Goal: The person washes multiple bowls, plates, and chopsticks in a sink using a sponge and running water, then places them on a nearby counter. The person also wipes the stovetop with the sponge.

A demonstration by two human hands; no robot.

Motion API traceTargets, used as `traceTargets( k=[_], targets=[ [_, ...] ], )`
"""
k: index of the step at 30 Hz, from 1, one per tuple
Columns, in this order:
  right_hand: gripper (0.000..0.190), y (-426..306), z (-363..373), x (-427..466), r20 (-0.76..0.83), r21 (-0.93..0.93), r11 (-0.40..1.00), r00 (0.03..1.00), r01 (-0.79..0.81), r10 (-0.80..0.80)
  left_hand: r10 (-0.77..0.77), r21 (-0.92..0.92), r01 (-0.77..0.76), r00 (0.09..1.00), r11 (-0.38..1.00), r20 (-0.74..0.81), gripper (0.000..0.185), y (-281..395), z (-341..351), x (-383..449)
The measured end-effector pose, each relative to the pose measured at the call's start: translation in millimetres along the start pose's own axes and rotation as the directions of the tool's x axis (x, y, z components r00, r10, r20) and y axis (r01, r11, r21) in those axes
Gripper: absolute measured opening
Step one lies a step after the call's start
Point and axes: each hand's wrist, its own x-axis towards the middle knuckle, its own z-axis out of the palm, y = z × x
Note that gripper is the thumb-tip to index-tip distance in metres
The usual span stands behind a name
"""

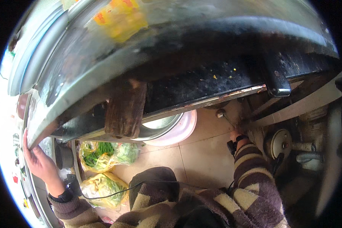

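My left hand [41,165] rests against the edge of the glossy tabletop [82,67], its fingers extended along the rim and thumb beneath. Under the table, my right hand [238,136] reaches low over the tiled floor. From it runs the thin handle of a round-headed metal utensil [221,113], which looks like a ladle; the hand appears closed on the handle, though the fingers are small and partly hidden. The utensil's head is just beyond the dark shelf [199,82] below the tabletop, close to the floor tiles [208,154].
A metal basin [171,125] sits within a pinkish plastic basin [189,131] on the floor. Bags of green vegetables [102,155] and leafy produce [105,188] lie at left. A brown wooden block [126,109] juts from the table; a corrugated pipe [307,157] is at right.
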Motion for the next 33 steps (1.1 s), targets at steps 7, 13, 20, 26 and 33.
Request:
traceTargets(
  k=[7, 13, 20, 26, 33],
  targets=[
    [0.042, 11, 10, 15, 0.056, 0.044, 0.999, 0.998, 0.013, -0.015, 0.005, -0.048, -0.005, 1.0, 0.999, -0.001, 0.034, 9, 2, 1],
    [0.044, 14, 6, 8, 0.054, 0.059, 0.997, 0.997, 0.046, -0.05, 0.049, -0.005, -0.049, 0.999, 0.999, -0.003, 0.034, 11, 2, 2],
    [0.045, 1, -19, -14, 0.126, -0.03, 0.995, 0.988, 0.097, -0.092, 0.041, -0.012, -0.041, 0.999, 0.999, -0.009, 0.034, 13, 5, 4],
    [0.034, -10, -32, -58, -0.15, 0.02, 0.999, 0.988, 0.041, -0.038, 0.068, 0.046, -0.067, 0.997, 0.997, -0.028, 0.035, 17, 6, 2],
    [0.015, -16, -53, -144, -0.238, 0.15, 0.988, 0.971, 0.025, 0.012, 0.159, 0.1, -0.173, 0.978, 0.98, 0.134, 0.04, 28, -12, 10]
  ],
)
